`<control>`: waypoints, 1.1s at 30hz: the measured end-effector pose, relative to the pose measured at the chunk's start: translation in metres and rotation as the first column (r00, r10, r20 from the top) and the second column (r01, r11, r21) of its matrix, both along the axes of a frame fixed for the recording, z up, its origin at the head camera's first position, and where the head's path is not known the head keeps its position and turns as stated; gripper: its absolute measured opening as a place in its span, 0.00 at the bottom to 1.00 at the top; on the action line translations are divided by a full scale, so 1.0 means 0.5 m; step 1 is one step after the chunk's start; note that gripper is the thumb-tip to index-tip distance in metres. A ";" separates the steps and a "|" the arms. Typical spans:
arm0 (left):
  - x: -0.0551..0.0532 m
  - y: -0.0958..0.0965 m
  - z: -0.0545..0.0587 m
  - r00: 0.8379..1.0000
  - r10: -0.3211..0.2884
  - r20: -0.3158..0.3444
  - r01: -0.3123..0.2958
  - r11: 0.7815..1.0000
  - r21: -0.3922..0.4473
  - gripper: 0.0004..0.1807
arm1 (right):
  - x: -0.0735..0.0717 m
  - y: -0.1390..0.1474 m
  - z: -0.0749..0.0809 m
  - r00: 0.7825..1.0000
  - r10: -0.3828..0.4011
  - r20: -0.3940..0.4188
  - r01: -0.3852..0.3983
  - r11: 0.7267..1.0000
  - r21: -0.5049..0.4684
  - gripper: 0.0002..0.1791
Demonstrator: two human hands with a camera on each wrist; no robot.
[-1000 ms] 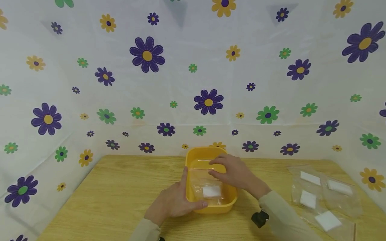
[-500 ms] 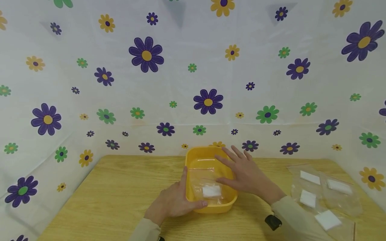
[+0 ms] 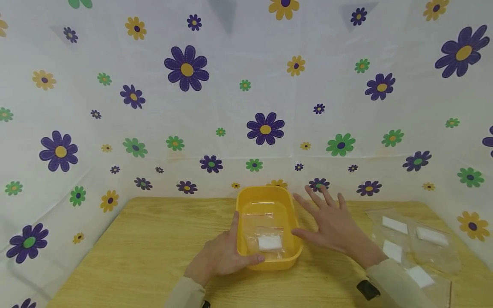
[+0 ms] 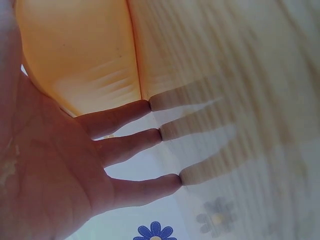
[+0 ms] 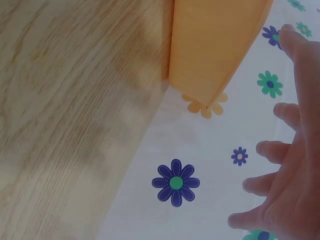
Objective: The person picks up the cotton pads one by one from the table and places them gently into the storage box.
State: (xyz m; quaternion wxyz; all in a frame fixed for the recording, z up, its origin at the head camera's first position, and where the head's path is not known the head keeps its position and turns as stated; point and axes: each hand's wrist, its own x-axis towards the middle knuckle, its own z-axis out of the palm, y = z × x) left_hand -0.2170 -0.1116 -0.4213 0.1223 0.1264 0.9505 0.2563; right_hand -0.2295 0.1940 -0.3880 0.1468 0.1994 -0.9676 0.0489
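A yellow plastic tub (image 3: 265,267) stands at the middle of the table. Inside it lies a clear zip bag with a white block (image 3: 269,242), along with more clear plastic behind. My left hand (image 3: 221,256) rests against the tub's near left corner, index finger along the left side and thumb across the front rim. In the left wrist view its straight fingers (image 4: 145,192) touch the tabletop with their tips beside the tub wall. My right hand (image 3: 333,224) hovers just right of the tub, fingers spread and holding nothing.
Several clear zip bags with white blocks (image 3: 432,235) lie at the table's right side, partly behind the right sleeve (image 3: 400,280). A white flowered sheet (image 3: 215,107) hangs behind the wooden table (image 3: 161,239) and along both sides.
The right hand has moved from over the tub out to the right, its fingers spreading. The left hand, the tub and the bag in it have stayed put.
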 end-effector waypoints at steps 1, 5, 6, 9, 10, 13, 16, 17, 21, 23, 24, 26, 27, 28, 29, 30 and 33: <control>0.000 0.000 0.000 1.000 0.002 0.003 -0.002 1.000 0.000 0.75 | 0.002 0.004 0.000 1.000 -0.007 0.005 0.007 1.000 -0.003 0.48; 0.000 0.002 0.001 1.000 0.010 0.006 -0.010 1.000 -0.002 0.75 | 0.009 0.019 0.001 0.999 -0.033 0.006 0.033 0.999 -0.001 0.49; 0.000 0.002 0.001 1.000 0.011 0.007 -0.011 1.000 -0.001 0.75 | 0.011 0.023 0.000 0.999 -0.038 0.004 0.038 0.999 0.000 0.48; 0.001 0.002 0.002 1.000 0.015 0.012 -0.015 1.000 0.002 0.75 | 0.016 0.035 0.000 0.998 -0.056 0.000 0.056 0.998 0.010 0.49; 0.001 0.002 0.002 1.000 0.015 0.014 -0.015 1.000 0.002 0.75 | 0.018 0.039 0.000 0.998 -0.060 0.000 0.060 0.998 0.007 0.49; 0.003 0.002 0.003 1.000 0.015 0.012 -0.015 1.000 0.001 0.75 | 0.024 0.050 0.001 0.997 -0.072 0.002 0.072 0.997 0.001 0.49; 0.004 0.002 0.004 1.000 0.017 0.013 -0.017 1.000 -0.002 0.75 | 0.029 0.059 0.003 0.997 -0.081 0.012 0.081 0.997 -0.007 0.49; 0.004 0.002 0.004 1.000 0.018 0.014 -0.018 1.000 -0.001 0.76 | 0.030 0.062 0.003 0.996 -0.083 0.010 0.083 0.997 -0.004 0.49; 0.005 0.002 0.004 1.000 0.016 0.017 -0.016 1.000 0.004 0.76 | 0.035 0.077 -0.002 0.995 -0.101 -0.008 0.101 0.995 0.011 0.50; 0.004 0.002 0.004 1.000 0.013 0.016 -0.013 1.000 0.009 0.76 | 0.038 0.087 -0.005 0.994 -0.109 -0.015 0.109 0.994 0.010 0.49; 0.004 0.002 0.004 1.000 0.011 0.015 -0.011 1.000 0.012 0.76 | 0.040 0.091 -0.007 0.994 -0.112 -0.019 0.112 0.994 0.008 0.49; 0.004 0.001 0.003 1.000 0.010 0.014 -0.010 1.000 0.014 0.76 | 0.044 0.101 -0.010 0.993 -0.119 -0.021 0.120 0.993 0.005 0.50; 0.004 0.001 0.003 1.000 0.009 0.014 -0.010 1.000 0.015 0.76 | 0.046 0.106 -0.011 0.992 -0.122 -0.023 0.122 0.993 -0.001 0.49; 0.004 0.001 0.003 1.000 0.009 0.013 -0.009 1.000 0.018 0.76 | 0.048 0.111 -0.012 0.992 -0.124 -0.025 0.124 0.992 -0.003 0.49; 0.004 0.001 0.003 1.000 0.009 0.011 -0.009 1.000 0.019 0.76 | 0.049 0.117 -0.014 0.992 -0.126 -0.029 0.126 0.992 -0.003 0.49; 0.004 0.000 0.002 1.000 0.008 0.009 -0.008 1.000 0.019 0.76 | 0.051 0.122 -0.015 0.991 -0.128 -0.030 0.128 0.992 -0.008 0.49; 0.004 -0.001 0.002 1.000 0.007 0.010 -0.007 1.000 0.016 0.76 | 0.055 0.138 -0.017 0.990 -0.137 -0.025 0.137 0.991 -0.011 0.49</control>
